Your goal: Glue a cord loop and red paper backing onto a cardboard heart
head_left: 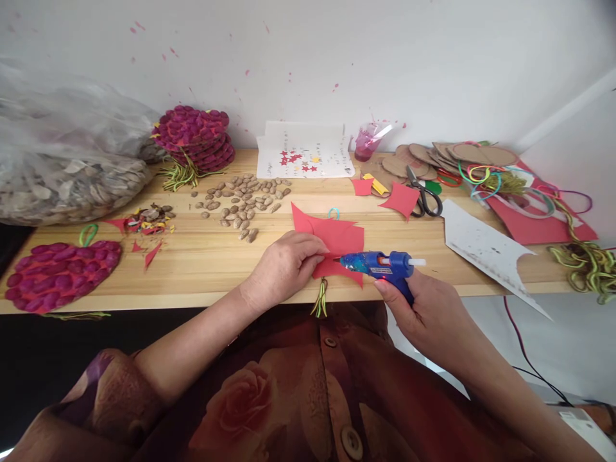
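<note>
My right hand (426,308) is wrapped round the handle of a blue glue gun (368,263), a white glue stick poking out of its back. The nozzle points left and meets the red paper (337,234) close to my fingertips. With its fingers pinched together, my left hand (289,263) holds that paper near its middle. A light-blue loop (333,213) shows at the paper's far edge, and a yellow-green tassel (320,300) hangs from its near edge over the table front. Whatever lies under the paper is hidden.
Loose beans or seeds (245,199) lie left of centre. A purple bean-covered piece (62,273) is at the left, with a stack of similar ones (195,138) behind. Black scissors (423,192), cardboard discs (409,160), a pink-stained cup (368,144) and cords (584,273) are to the right.
</note>
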`<state>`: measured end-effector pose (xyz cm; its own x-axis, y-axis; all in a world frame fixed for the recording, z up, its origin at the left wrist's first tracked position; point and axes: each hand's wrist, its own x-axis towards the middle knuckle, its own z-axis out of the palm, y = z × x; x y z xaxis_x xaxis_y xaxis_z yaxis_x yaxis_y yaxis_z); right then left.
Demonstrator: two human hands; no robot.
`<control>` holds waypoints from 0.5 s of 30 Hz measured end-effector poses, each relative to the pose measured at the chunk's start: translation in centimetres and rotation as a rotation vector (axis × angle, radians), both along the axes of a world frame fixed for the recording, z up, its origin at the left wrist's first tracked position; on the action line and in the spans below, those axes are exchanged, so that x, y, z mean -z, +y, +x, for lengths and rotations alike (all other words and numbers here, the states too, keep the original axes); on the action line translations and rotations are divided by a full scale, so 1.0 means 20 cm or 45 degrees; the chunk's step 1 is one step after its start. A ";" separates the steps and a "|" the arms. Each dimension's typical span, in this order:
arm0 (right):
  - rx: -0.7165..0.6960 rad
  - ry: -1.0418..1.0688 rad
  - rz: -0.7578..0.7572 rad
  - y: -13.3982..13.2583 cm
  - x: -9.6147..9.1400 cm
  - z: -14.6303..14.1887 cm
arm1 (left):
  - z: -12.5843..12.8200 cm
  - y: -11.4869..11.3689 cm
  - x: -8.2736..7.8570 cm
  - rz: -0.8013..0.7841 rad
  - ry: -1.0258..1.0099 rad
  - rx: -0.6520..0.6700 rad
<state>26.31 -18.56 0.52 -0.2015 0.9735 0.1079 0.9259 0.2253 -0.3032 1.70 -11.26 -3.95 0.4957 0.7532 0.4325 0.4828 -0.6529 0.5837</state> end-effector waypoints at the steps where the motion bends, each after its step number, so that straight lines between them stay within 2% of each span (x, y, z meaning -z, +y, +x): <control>1: 0.002 -0.007 -0.003 0.00 0.00 0.00 | 0.00 0.00 0.01 0.014 0.008 0.011; 15: -0.003 -0.047 -0.013 -0.06 -0.02 0.02 | -0.02 -0.03 0.00 0.124 0.209 0.088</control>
<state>26.63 -19.76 1.00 -0.2079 0.9740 0.0906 0.9360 0.2249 -0.2707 1.23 -11.93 -3.98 0.6148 0.6733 0.4107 0.5183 -0.7374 0.4330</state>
